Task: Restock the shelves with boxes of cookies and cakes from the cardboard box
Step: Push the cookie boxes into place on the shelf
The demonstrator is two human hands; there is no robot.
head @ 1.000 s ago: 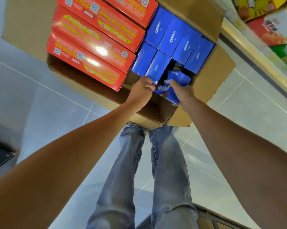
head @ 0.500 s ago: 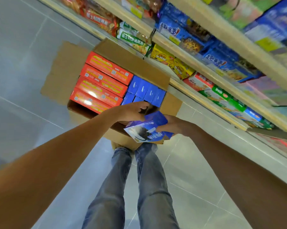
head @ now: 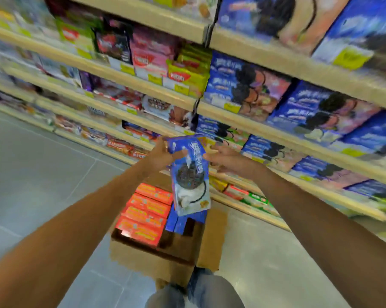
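A blue cookie box (head: 191, 174) with a dark cookie printed on its front hangs upright in front of the shelves (head: 243, 116). My left hand (head: 163, 153) grips its top left corner. My right hand (head: 223, 158) is at its top right edge, fingers spread along the side. Below stands the open cardboard box (head: 165, 256) on the floor, with red boxes (head: 146, 213) stacked on its left and blue boxes (head: 183, 223) on its right. The frame is motion-blurred.
Several wooden shelf levels filled with blue, pink, green and red cookie packs run from upper left to right. Grey tiled floor (head: 43, 174) lies to the left. My jeans-clad legs (head: 194, 292) are just behind the cardboard box.
Both hands have lifted the blue box out of the cardboard box and up to shelf height. My view has swung up from the box to the shelves.
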